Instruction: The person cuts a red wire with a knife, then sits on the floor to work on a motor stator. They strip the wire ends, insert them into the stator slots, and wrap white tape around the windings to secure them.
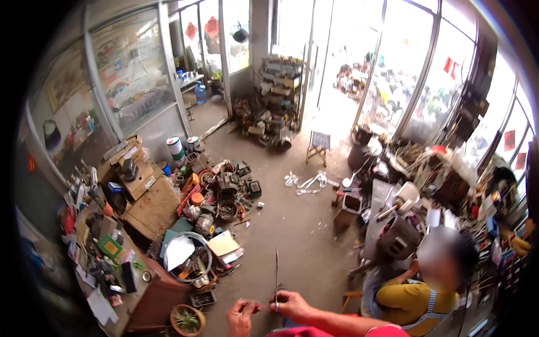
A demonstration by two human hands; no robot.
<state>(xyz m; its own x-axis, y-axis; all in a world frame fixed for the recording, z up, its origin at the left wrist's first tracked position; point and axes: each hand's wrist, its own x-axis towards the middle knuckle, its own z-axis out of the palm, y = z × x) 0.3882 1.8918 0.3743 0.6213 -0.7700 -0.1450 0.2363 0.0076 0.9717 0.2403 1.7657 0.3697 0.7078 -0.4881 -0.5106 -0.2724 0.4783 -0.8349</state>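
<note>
My right hand (293, 307) is closed around the lower end of a thin, slightly curved dark rod or wire (277, 269). The rod stands up from the fingers, and its exact kind is too small to tell. Just left of it, my left hand (242, 316) has its thumb and fingers pinched together, pointing toward the right hand. Whatever the left fingertips may hold is too small to make out. A small gap shows between the two hands. Both are at the lower edge, above the floor.
A person in a yellow top (412, 300) sits at the right by a large motor housing (400, 238). At left stand a cluttered desk (135, 303), a potted plant (187, 320) and a clear-rimmed tub (210, 253) of parts. A folding stool (319, 147) stands farther off.
</note>
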